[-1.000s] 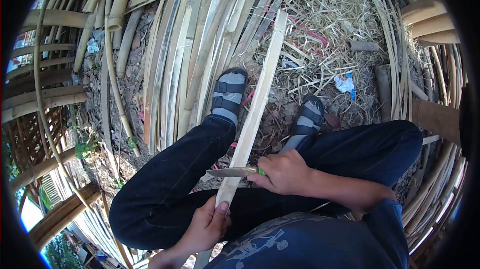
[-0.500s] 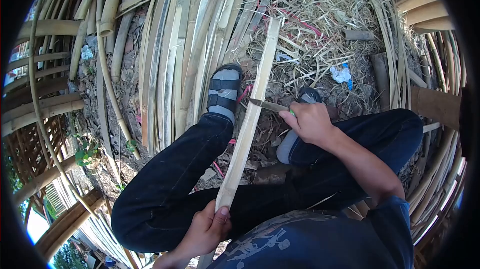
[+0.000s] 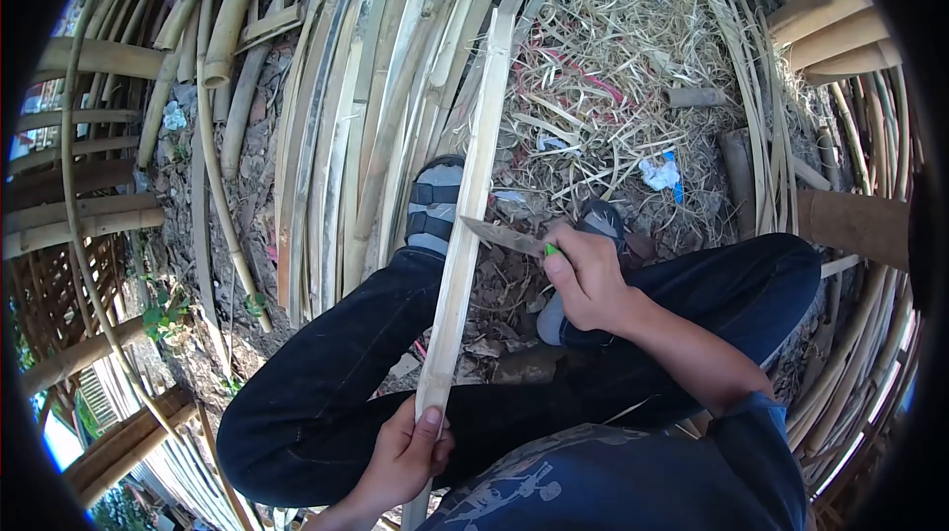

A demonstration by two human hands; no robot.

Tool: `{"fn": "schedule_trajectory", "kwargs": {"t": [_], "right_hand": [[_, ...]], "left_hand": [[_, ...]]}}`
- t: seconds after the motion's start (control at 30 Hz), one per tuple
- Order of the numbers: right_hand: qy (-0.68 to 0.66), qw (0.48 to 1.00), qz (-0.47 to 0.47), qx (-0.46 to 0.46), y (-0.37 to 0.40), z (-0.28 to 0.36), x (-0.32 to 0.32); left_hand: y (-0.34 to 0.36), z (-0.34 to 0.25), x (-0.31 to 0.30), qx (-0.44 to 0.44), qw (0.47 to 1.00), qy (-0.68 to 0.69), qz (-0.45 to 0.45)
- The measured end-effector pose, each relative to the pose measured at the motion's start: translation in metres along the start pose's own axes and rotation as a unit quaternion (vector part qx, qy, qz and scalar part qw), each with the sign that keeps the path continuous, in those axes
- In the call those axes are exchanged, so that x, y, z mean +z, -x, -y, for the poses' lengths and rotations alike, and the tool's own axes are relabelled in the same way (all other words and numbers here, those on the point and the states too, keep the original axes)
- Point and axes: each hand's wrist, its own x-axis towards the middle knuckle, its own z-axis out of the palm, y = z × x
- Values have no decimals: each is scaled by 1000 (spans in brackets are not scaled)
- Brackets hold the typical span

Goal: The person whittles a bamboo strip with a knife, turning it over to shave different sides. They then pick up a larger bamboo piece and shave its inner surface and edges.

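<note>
Bamboo strip (image 3: 461, 234) runs from near my lap out to the far ground, between my knees, and crosses just beside my left sandal (image 3: 433, 203). My left hand (image 3: 405, 452) is closed around its near end, thumb pressed flat on the pale face. My right hand (image 3: 588, 279) is wrapped tight around a knife (image 3: 499, 233) with a green handle, and the blade tip meets the right edge of the strip about midway along.

The blade worries me. If it catches a knot or skids off the hard edge, I judge it could jump toward the sandal or my left leg, both close under it. A loose hold at the near end could also let the strip twist and throw the edge off line.

My right wrist is bent and the forearm reaches out over my right thigh. My left arm is tucked in low.
</note>
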Motion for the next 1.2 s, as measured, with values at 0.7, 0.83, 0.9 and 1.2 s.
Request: {"fn": "schedule_trajectory", "kwargs": {"t": [0.7, 0.83, 0.9, 1.2], "right_hand": [[318, 920, 61, -220, -47, -55, -41], [369, 907, 3, -201, -56, -72, -49], [400, 912, -70, 53, -72, -107, -86], [240, 961, -64, -123, -59, -23, -53]], "left_hand": [[9, 0, 11, 17, 988, -154, -16], [14, -1, 10, 4, 987, -159, -29], [17, 0, 4, -2, 987, -154, -40], [5, 2, 7, 17, 996, -90, -23]]}}
